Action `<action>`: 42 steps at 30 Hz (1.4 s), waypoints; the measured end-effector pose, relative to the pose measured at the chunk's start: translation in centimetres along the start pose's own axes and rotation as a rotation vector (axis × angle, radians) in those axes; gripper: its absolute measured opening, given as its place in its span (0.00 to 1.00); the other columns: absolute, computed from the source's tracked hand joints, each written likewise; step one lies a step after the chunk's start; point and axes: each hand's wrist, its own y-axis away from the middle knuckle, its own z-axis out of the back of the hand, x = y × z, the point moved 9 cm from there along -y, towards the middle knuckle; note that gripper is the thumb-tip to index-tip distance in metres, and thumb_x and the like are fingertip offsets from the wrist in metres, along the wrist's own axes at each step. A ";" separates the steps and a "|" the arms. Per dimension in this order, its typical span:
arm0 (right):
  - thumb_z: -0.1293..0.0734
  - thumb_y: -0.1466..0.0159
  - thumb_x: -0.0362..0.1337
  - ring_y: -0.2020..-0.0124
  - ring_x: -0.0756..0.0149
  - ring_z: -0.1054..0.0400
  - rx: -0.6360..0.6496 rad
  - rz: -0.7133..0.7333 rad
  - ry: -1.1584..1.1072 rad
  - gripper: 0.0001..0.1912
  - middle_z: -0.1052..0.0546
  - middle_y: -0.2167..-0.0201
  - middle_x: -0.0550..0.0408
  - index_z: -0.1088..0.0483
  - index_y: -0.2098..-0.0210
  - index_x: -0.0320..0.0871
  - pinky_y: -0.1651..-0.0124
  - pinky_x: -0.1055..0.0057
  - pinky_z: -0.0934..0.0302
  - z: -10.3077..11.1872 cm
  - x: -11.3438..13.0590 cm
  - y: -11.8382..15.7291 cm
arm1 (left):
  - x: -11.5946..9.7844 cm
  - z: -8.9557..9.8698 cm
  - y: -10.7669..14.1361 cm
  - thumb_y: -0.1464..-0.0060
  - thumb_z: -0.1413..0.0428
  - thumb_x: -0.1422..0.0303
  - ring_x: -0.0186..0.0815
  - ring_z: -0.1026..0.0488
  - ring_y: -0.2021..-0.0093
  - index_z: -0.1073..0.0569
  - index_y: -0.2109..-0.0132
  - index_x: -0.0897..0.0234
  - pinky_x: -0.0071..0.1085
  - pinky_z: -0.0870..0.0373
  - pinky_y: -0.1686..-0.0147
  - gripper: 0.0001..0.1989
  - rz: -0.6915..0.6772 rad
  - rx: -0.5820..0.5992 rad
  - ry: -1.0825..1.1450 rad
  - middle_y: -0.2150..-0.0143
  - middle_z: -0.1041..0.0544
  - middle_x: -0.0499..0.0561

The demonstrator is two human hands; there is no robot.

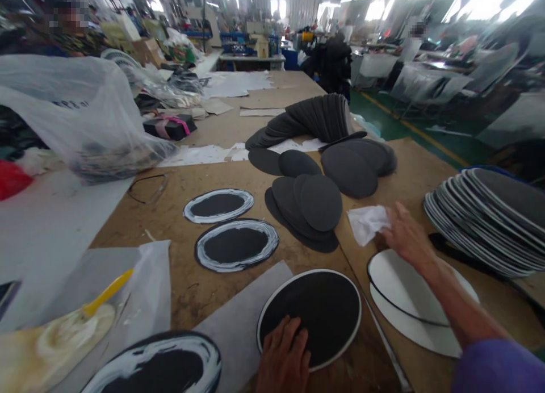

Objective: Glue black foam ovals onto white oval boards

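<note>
Here, the left hand [283, 356] presses flat on a white-rimmed black oval [310, 316]; the right hand [404, 237], farther forward, pinches a white cloth [366, 222].

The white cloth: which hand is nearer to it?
Right. The right hand touches the white cloth at its edge. The left hand lies on the black oval near the bottom edge, well apart from the cloth.
</note>
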 end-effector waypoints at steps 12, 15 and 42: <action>0.43 0.38 0.34 0.42 0.54 0.43 0.047 0.577 -0.166 0.25 0.36 0.42 0.47 0.43 0.41 0.48 0.46 0.54 0.44 -6.6 18.6 14.7 | -0.3 -1.5 0.2 0.50 0.45 0.60 0.38 0.32 0.59 0.30 0.66 0.59 0.34 0.34 0.66 0.08 0.136 0.036 0.007 0.61 0.27 0.48; 0.42 0.39 0.35 0.41 0.53 0.43 0.077 0.608 -0.119 0.24 0.37 0.41 0.47 0.40 0.43 0.47 0.46 0.52 0.45 -8.8 20.9 16.9 | -0.1 -1.9 0.5 0.49 0.46 0.60 0.38 0.33 0.56 0.29 0.64 0.59 0.33 0.35 0.65 0.08 0.152 0.064 -0.007 0.58 0.28 0.49; 0.39 0.44 0.56 0.44 0.46 0.40 0.486 0.009 0.192 0.35 0.37 0.42 0.40 0.39 0.43 0.43 0.55 0.51 0.37 -5.2 -3.5 15.3 | 0.7 -1.8 0.9 0.50 0.47 0.77 0.40 0.37 0.46 0.32 0.51 0.55 0.41 0.34 0.50 0.20 0.235 0.288 0.201 0.47 0.31 0.46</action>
